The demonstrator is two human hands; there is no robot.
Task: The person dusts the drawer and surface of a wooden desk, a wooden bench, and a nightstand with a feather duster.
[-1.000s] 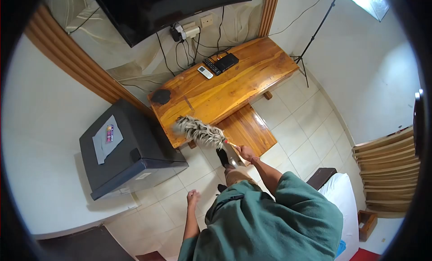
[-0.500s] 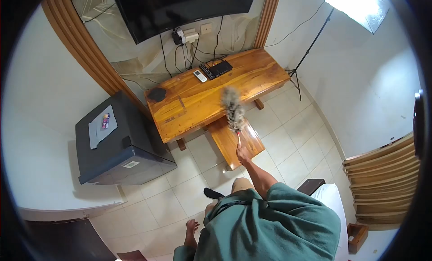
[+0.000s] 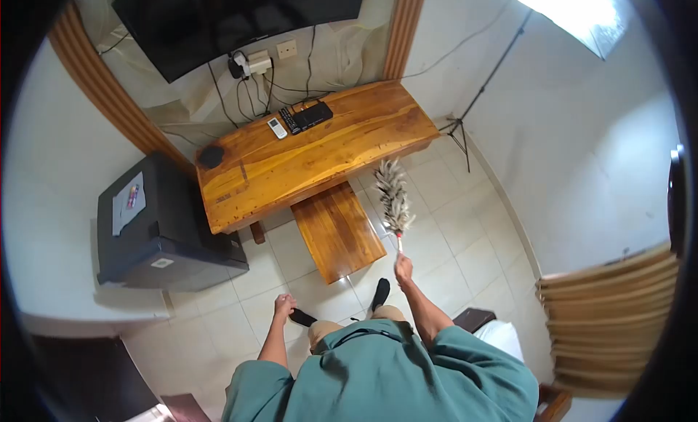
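Note:
My right hand (image 3: 404, 268) is closed round the handle of a fluffy grey-and-white feather duster (image 3: 393, 196). The duster points away from me, its tip near the front right edge of the long wooden table (image 3: 327, 150). Beside it to the left is a low wooden bench (image 3: 338, 233), partly under the table. My left hand (image 3: 285, 304) hangs above the floor by my left foot, fingers curled; whether it holds anything is too small to tell. On the table lie a white remote (image 3: 277, 128), a black remote (image 3: 289, 121) and a black box (image 3: 315, 116).
A dark small fridge (image 3: 171, 225) with paper on top stands left of the table. A television (image 3: 240, 22) hangs above, with cables below. A light stand (image 3: 486, 84) is at the right, and a brown curtain (image 3: 618, 320) hangs further right. A bed corner is near my right arm.
The duster has moved from over the table's left end across to the right, past the bench. My left hand has swung forward, and my body and view have shifted right.

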